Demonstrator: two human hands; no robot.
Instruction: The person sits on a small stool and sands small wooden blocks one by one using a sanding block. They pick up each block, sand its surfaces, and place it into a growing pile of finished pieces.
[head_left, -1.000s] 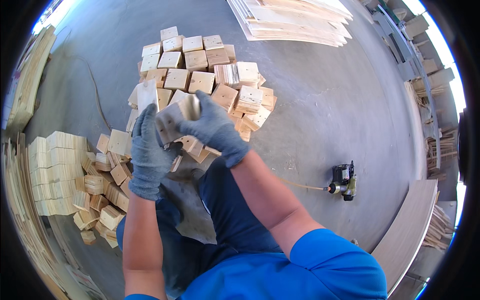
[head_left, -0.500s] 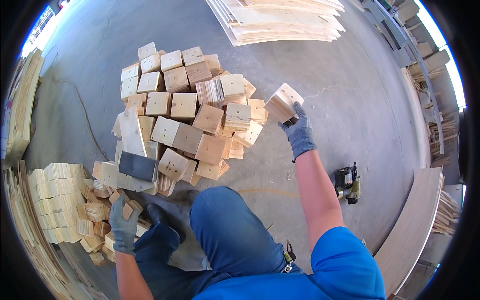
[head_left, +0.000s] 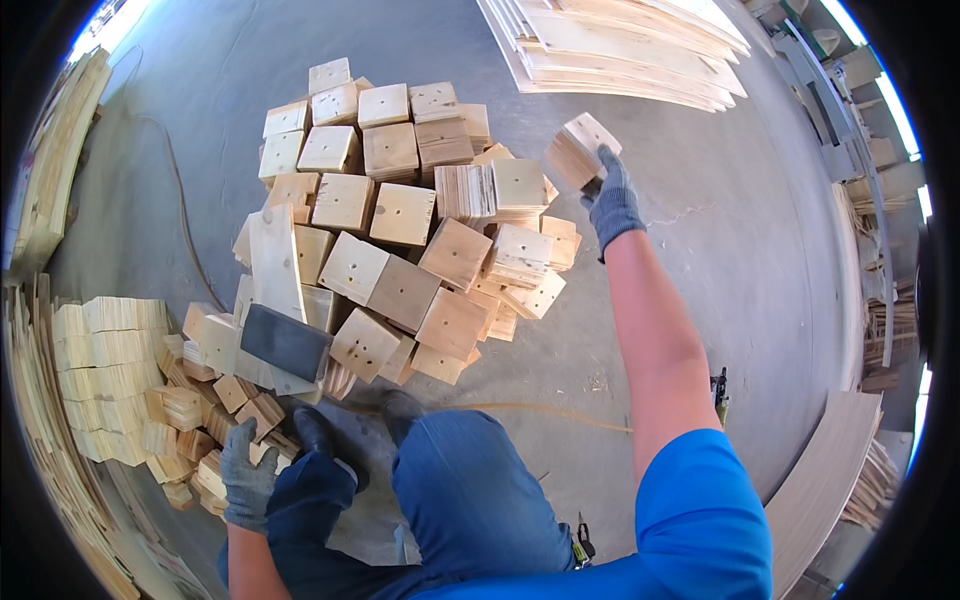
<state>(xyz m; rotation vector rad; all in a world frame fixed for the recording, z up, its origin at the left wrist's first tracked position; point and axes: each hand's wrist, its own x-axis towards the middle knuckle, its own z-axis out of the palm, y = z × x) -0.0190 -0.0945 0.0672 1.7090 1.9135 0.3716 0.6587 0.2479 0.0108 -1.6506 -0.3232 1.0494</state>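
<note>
Head view of a person working over a concrete floor (head_left: 780, 270). The right hand (head_left: 613, 195), gloved in grey, is holding a square wooden block (head_left: 583, 148) by its near edge; its grip is closing around the wood, and the block is tilting, its layered side facing left. This block is showing to the right of the main pile (head_left: 403, 215), apart from it and against the floor. The left hand (head_left: 248, 475), likewise gloved, is hovering near a heap of smaller wooden pieces (head_left: 182, 410); its grip is standing fairly wide, thumb parting from fingers, and whether it is touching the heap one cannot tell.

The main pile is consisting of square blocks, many bearing small dark holes. At its near left edge a dark grey slab (head_left: 285, 340) is lying, with a pale narrow board (head_left: 276, 260) leaning just beyond. Neatly stacked pale pieces (head_left: 105, 375) are standing left of the heap. Large thin sheets (head_left: 620, 50) are lying at the top, while an orange hose (head_left: 540, 408) is running toward the right forearm.
</note>
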